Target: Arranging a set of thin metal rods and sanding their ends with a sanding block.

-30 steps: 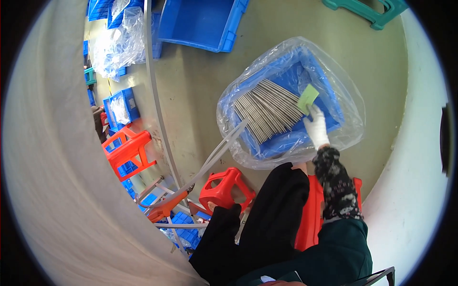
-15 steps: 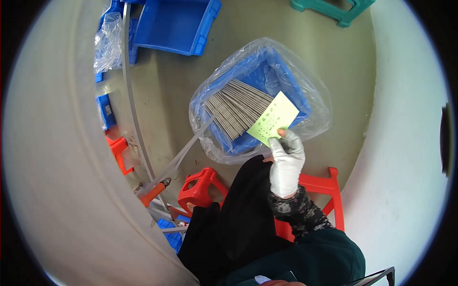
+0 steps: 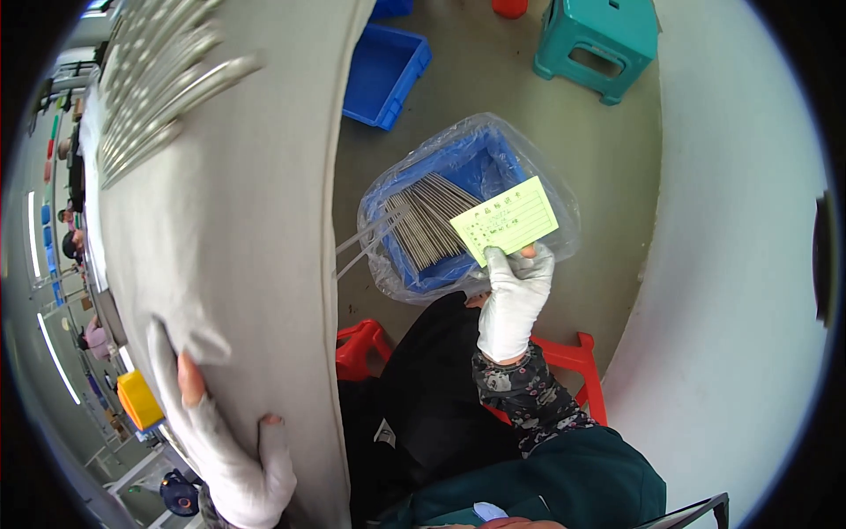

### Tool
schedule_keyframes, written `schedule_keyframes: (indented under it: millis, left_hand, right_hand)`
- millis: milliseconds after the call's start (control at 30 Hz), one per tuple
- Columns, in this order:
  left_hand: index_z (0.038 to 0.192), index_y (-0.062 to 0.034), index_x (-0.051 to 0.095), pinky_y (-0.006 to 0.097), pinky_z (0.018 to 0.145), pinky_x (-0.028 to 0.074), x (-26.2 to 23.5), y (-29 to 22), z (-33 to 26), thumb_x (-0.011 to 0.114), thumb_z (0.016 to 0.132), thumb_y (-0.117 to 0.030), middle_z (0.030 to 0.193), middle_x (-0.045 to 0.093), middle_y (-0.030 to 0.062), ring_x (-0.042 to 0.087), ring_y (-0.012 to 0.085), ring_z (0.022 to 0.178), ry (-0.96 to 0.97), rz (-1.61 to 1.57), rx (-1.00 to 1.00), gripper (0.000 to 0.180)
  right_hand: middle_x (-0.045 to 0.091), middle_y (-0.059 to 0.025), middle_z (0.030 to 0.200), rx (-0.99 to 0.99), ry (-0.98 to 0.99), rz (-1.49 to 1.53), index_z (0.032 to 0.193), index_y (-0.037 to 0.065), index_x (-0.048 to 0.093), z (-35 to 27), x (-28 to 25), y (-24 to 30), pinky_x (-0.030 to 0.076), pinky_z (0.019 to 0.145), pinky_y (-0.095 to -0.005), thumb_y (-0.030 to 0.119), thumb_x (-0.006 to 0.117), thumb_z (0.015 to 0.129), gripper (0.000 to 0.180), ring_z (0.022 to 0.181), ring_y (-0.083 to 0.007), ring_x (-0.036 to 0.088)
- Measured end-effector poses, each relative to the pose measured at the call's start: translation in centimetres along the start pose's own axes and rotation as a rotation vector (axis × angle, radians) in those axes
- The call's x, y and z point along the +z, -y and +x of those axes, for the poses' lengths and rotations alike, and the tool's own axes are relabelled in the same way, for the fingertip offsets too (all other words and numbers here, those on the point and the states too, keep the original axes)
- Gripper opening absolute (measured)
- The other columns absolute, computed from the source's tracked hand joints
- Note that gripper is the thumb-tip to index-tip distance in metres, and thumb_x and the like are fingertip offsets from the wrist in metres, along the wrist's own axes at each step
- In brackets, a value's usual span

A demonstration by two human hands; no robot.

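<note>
Right hand (image 3: 515, 304), in a white knit glove with a bare fingertip showing, grips the lower edge of a flat, rectangular yellow-green card (image 3: 509, 219) between thumb and fingers; the card is tilted, printed side up, in line above the box. Left hand (image 3: 231, 463), similarly gloved, is spread, fingers resting on matte, creased grey cloth (image 3: 273, 220). Further along the cloth lie slender, shiny metal rods (image 3: 167, 79), blurred. Below, a blue plastic box (image 3: 504, 159), lined with crinkled clear film (image 3: 566, 216), contains straight cylindrical rods (image 3: 421, 225). Beyond stand a smooth blue tray (image 3: 377, 75) and a teal moulded stool (image 3: 630, 31).
</note>
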State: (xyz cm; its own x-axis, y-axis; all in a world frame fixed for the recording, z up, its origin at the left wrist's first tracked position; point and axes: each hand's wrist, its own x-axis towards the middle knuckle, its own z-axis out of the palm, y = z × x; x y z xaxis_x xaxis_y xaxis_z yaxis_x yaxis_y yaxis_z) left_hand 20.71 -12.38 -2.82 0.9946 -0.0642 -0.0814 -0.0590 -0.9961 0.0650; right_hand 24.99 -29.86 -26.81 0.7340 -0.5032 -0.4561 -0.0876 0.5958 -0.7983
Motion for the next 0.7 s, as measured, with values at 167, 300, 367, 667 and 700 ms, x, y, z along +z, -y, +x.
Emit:
schedule_keyframes:
  millis: [167, 300, 367, 667, 700]
  left_hand:
    - [0.146, -0.0073, 0.029, 0.047, 0.11, 0.025, 0.7, 0.3, 2.3, 0.057, 0.064, 0.005, 0.148, 0.026, 0.0258, 0.028, 0.0436, 0.136, -0.079, 0.014, 0.066, 0.087]
    - [0.145, -0.0078, 0.031, 0.047, 0.11, 0.025, 1.5, 0.6, 2.4, 0.059, 0.06, 0.006, 0.146, 0.03, 0.0246, 0.029, 0.0437, 0.135, -0.125, 0.005, 0.089, 0.09]
    - [0.144, -0.0081, 0.031, 0.047, 0.11, 0.025, 1.8, 0.8, 2.4, 0.061, 0.059, 0.005, 0.145, 0.032, 0.0243, 0.03, 0.0437, 0.134, -0.159, 0.007, 0.099, 0.091]
    - [0.143, -0.0085, 0.033, 0.051, 0.109, 0.024, 4.1, 1.6, 3.6, 0.063, 0.062, -0.001, 0.143, 0.034, 0.021, 0.034, 0.0408, 0.131, -0.205, 0.046, 0.135, 0.086]
    - [0.143, -0.0088, 0.033, 0.052, 0.109, 0.024, 4.4, 1.7, 3.8, 0.063, 0.063, -0.001, 0.142, 0.034, 0.0211, 0.034, 0.0408, 0.131, -0.21, 0.05, 0.136, 0.086]
  right_hand:
    - [0.061, -0.0101, 0.104, -0.029, 0.028, -0.035, 0.107, 0.003, 0.047, -0.8, 1.1, 1.0, 0.051, 0.084, -0.0289, -0.013, 0.056, 0.084, 0.029, 0.092, -0.0153, 0.062]
    - [0.061, -0.0095, 0.102, -0.022, 0.057, 0.017, 0.105, 0.003, 0.047, -1.9, 1.4, 2.5, 0.051, 0.083, -0.0289, -0.012, 0.056, 0.084, 0.027, 0.091, -0.0145, 0.062]
    - [0.061, -0.009, 0.101, -0.018, 0.077, 0.018, 0.104, 0.004, 0.048, -2.3, 1.6, 2.9, 0.051, 0.083, -0.0288, -0.011, 0.056, 0.084, 0.026, 0.091, -0.0141, 0.062]
    - [0.061, -0.0089, 0.092, -0.084, 0.141, 0.081, 0.095, 0.008, 0.046, -3.1, 1.7, 3.0, 0.055, 0.058, -0.0248, -0.011, 0.059, 0.083, 0.026, 0.073, -0.0132, 0.063]
    - [0.061, -0.0083, 0.091, -0.09, 0.143, 0.066, 0.093, 0.008, 0.046, -3.0, 1.7, 2.8, 0.055, 0.059, -0.0241, -0.011, 0.059, 0.083, 0.025, 0.073, -0.0126, 0.063]
